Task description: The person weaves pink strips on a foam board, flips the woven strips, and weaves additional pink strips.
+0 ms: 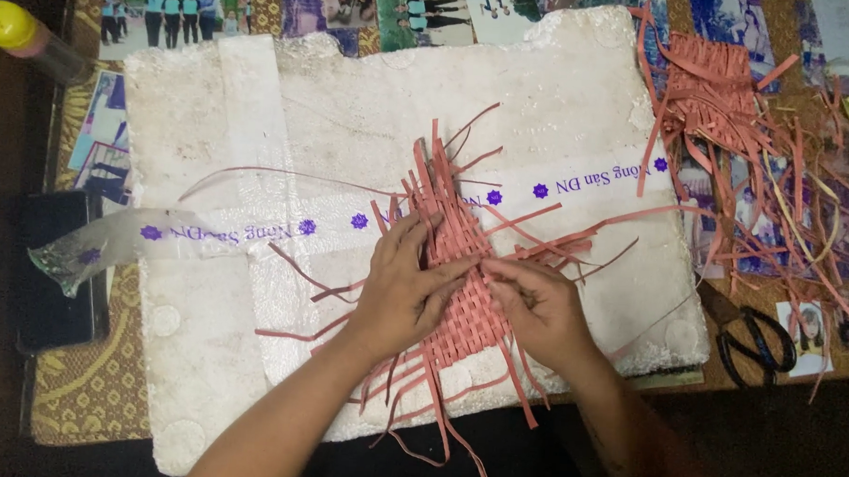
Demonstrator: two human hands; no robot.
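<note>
L hand (pixel 406 287) spread flat, fingers open, pressing on the woven pink strip mat (pixel 461 268) mid white foam board (pixel 353 123). R hand (pixel 535 303) half-curled, fingertips pinching a pink strip (pixel 575 246) at the mat's edge. Both forearms come in from below, angled inward. Clear tape w/ purple print (pixel 255 231) runs across the board. Black scissors (pixel 758 342) on surface (pixel 90 387), right.

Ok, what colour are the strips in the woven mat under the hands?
Reddish pink, a salmon tone, on the woven mat; the head view shows it clearly.
</note>
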